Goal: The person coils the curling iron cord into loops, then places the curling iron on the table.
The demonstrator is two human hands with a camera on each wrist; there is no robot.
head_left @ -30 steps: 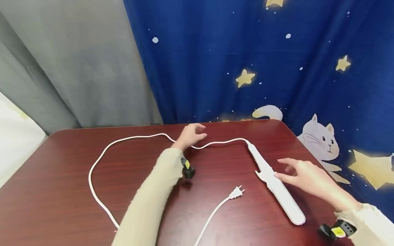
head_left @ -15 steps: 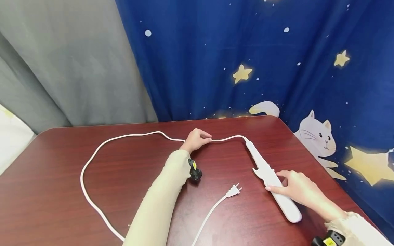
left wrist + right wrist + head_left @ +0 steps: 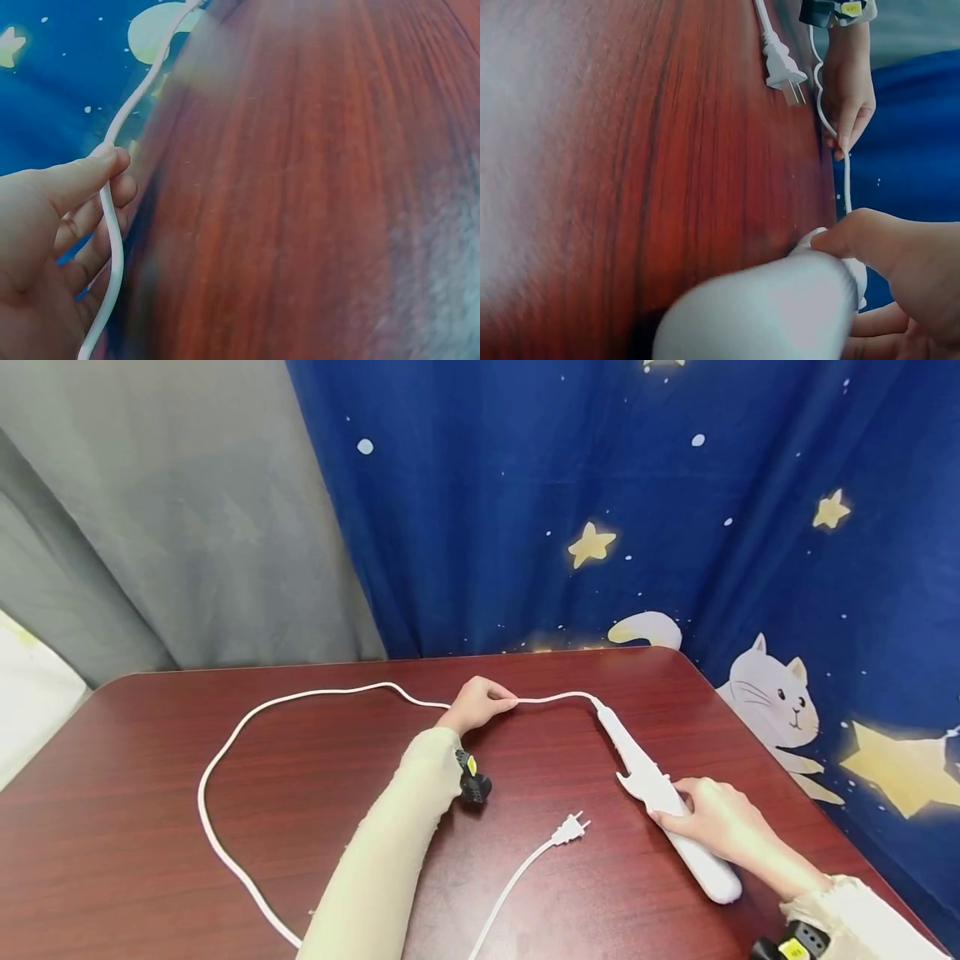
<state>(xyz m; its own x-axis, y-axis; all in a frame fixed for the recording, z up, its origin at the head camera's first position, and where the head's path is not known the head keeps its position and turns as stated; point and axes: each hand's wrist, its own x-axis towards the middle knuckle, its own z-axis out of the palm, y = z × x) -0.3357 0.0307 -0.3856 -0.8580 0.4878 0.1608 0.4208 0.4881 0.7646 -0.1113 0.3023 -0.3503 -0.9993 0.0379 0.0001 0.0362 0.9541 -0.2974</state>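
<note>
From my end I had the left hand (image 3: 478, 703) pinching the thin, round white cord (image 3: 116, 255) between thumb and finger. The right hand (image 3: 723, 820) gripped the long, white, plastic-looking wand (image 3: 654, 787) with a rounded end, which lay to the right of the left hand. The white, two-pronged plug (image 3: 568, 829) lay between the hands (touching neither, I was glad to see). I judged a light pinch and a steady right hand best, sparing the cord a sharp bend where it joined the wand
</note>
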